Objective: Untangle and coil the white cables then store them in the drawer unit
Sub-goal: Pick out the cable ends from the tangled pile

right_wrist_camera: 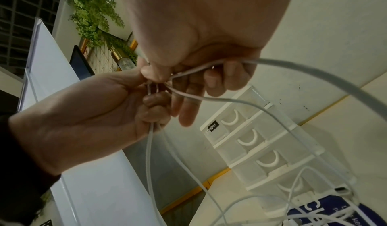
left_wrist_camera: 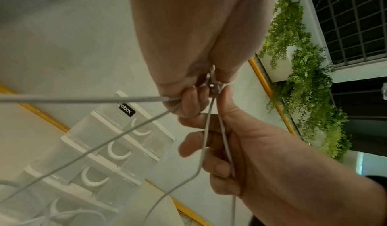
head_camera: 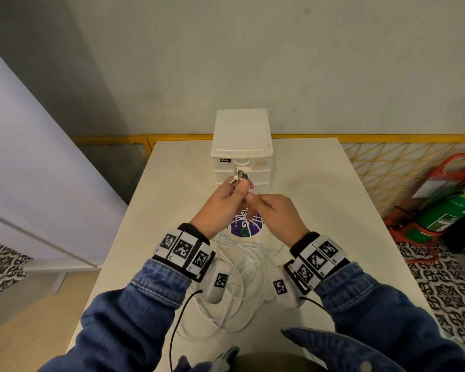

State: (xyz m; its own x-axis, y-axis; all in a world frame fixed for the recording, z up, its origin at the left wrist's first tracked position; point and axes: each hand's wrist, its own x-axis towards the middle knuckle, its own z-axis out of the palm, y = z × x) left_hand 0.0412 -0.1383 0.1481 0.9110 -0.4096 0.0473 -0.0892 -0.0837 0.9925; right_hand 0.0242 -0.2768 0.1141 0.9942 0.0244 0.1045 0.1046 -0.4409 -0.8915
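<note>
White cables (head_camera: 242, 267) hang from both hands: left hand (head_camera: 220, 204) pinches the plugs (head_camera: 239, 176), right hand (head_camera: 275, 214) grips strands beside it. Wrist views alone show the drawers' (right_wrist_camera: 263, 150) handles beyond the fingers.

Black label reading "abox", first letters unclear, at top left corner of the drawer unit (head_camera: 241, 157) front; same label (right_wrist_camera: 211, 126) in both wrist views. Purple round sticker (head_camera: 246, 225) on the desk: large white letters, only partly legible
</note>
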